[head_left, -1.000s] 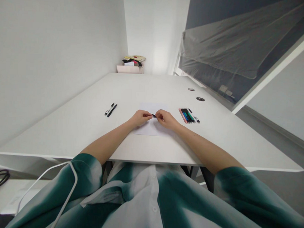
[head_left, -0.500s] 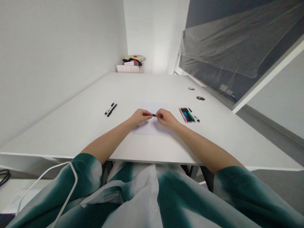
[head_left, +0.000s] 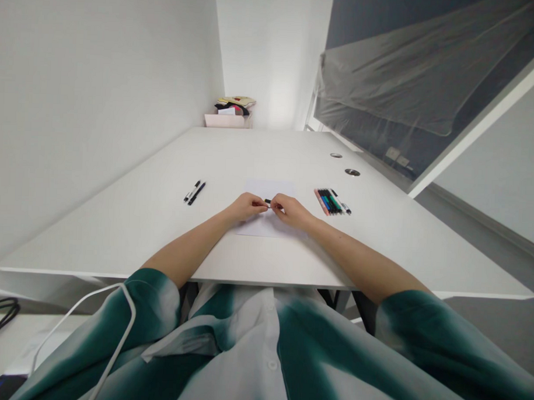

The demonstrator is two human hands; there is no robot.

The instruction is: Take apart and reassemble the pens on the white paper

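My left hand (head_left: 248, 207) and my right hand (head_left: 290, 210) meet over a white sheet of paper (head_left: 266, 228), fingers pinched and nearly touching. Between them shows a dark pen (head_left: 267, 200), mostly hidden by my right fingers. A thin, light-edged piece lies just below it, between both sets of fingertips; I cannot make out whether it belongs to the same pen. To the right of the paper lies a row of several pens (head_left: 331, 202) in pink, blue, green, black and white. Left of my left hand, a few black and white pens (head_left: 194, 193) lie side by side.
The white table (head_left: 160, 237) reaches away to a pale box (head_left: 227, 121) with cloth-like items on it at the far end. Two round metal grommets (head_left: 352, 172) are set in the right side. A white cable (head_left: 129, 312) hangs by my left sleeve.
My right hand has shifted slightly left and down, closer to my left hand. The dark pen has turned or moved up a little, and a thin piece now shows under it.
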